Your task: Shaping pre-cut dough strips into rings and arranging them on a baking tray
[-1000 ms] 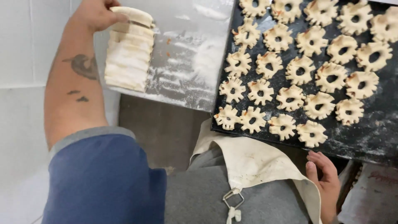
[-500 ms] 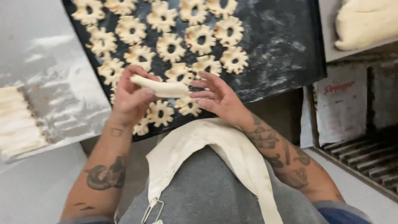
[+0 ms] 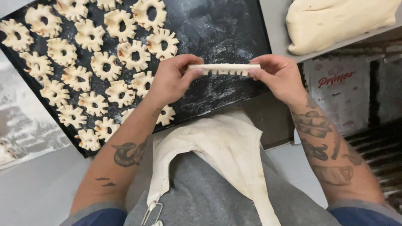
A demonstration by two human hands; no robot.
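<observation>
A pale notched dough strip [image 3: 224, 68] is stretched level between both hands, above a black floured baking tray [image 3: 226, 29]. My left hand [image 3: 171, 79] pinches its left end and my right hand [image 3: 278, 75] pinches its right end. Several ring-shaped dough pieces with cut, flower-like edges [image 3: 134, 55] lie in rows over the left part of the tray. The tray's right part, under the strip, holds only flour.
A large lump of raw dough [image 3: 339, 21] lies on a light board at the top right. A floured metal surface [image 3: 29, 121] lies left of the tray. A printed sack [image 3: 339, 96] and a dark rack [image 3: 381, 138] are lower right. My cream apron [image 3: 226, 150] fills the bottom middle.
My left hand took a dough strip from the stack on the left. Both hands have brought it over the tray, and it now spans straight between them. The view has swung right.
</observation>
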